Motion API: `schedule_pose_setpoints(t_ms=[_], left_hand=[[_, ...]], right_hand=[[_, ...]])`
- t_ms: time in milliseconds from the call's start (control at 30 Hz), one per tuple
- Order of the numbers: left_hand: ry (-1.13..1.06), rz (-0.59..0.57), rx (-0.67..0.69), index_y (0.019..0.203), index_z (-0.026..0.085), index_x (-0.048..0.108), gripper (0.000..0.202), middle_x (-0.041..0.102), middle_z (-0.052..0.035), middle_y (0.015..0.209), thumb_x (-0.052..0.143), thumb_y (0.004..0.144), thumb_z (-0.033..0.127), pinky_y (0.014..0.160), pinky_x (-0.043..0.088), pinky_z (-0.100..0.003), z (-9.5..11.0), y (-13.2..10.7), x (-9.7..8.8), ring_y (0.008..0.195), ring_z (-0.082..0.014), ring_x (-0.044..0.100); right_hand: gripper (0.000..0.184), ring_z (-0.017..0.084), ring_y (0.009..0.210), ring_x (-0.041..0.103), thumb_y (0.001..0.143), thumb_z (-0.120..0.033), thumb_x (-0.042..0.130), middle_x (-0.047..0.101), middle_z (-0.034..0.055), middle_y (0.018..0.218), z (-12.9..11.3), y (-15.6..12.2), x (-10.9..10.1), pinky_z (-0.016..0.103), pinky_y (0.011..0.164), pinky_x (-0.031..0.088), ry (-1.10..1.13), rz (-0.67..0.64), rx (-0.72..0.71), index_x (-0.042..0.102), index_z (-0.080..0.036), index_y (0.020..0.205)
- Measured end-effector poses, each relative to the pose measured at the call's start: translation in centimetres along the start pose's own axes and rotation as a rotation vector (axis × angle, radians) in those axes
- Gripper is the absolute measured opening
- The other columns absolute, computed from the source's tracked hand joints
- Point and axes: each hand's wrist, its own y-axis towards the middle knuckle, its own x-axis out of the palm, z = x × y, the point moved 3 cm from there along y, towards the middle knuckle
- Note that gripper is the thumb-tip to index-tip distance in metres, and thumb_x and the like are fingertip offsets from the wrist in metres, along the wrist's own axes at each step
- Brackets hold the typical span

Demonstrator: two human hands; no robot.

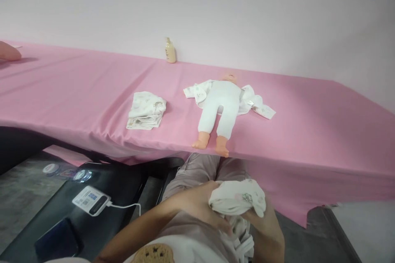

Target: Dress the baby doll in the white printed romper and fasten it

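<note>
A bunched white printed baby garment (237, 198) is held over my lap, with part of it hanging down towards my waist. My left hand (207, 208) grips it from the left side, its fingers slightly blurred. From the right, my right hand (253, 217) holds the same garment, most of its fingers hidden by the cloth. On the table in front of me a baby doll (220, 102) with a white cloth body lies on its back, feet at the near edge. Under its torso a white printed baby shirt (203, 90) is spread out, sleeves to both sides.
A folded printed cloth (146, 111) lies left of the doll on the pink tablecloth (77, 86). A pump bottle (170, 51) stands by the wall. On the black chair (115, 189) at my left are a white power bank (91, 200), a dark phone (57, 241) and plastic bottles (66, 172).
</note>
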Motion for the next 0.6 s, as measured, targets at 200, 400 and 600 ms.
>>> schedule_pose_setpoints(t_ms=[200,400,600], left_hand=[[0.279,0.223,0.123,0.092,0.016,0.063,0.032,0.06,-0.0034,0.094,0.075,0.063,0.024,0.069,0.047,-0.025,1.7,-0.5,-2.4,0.081,-0.0162,0.056],[0.746,0.481,0.525,0.107,0.018,0.061,0.03,0.058,-0.0091,0.117,0.044,0.084,0.009,0.097,0.042,-0.038,5.4,1.4,-10.3,0.112,-0.0199,0.053],[1.742,0.373,0.441,0.122,0.023,0.055,0.06,0.043,-0.0077,0.141,0.044,0.072,-0.008,0.109,0.024,-0.049,5.2,7.2,-17.2,0.134,-0.0256,0.032]], right_hand=[[0.03,0.018,0.063,0.061,0.056,-0.022,0.077,0.068,0.0017,0.074,-1.4,0.5,-1.0,0.024,0.054,0.05,-0.214,-0.001,-0.151,0.067,-0.021,0.084],[0.03,0.021,0.07,0.065,0.066,-0.024,0.072,0.07,0.0023,0.082,-2.1,-0.5,-2.8,0.026,0.058,0.053,-0.332,0.292,-0.2,0.066,-0.023,0.096],[0.024,0.02,0.065,0.067,0.069,-0.021,0.063,0.07,-0.0022,0.078,-3.5,0.7,-1.8,0.023,0.053,0.054,-0.652,0.204,-0.445,0.063,-0.026,0.092]])
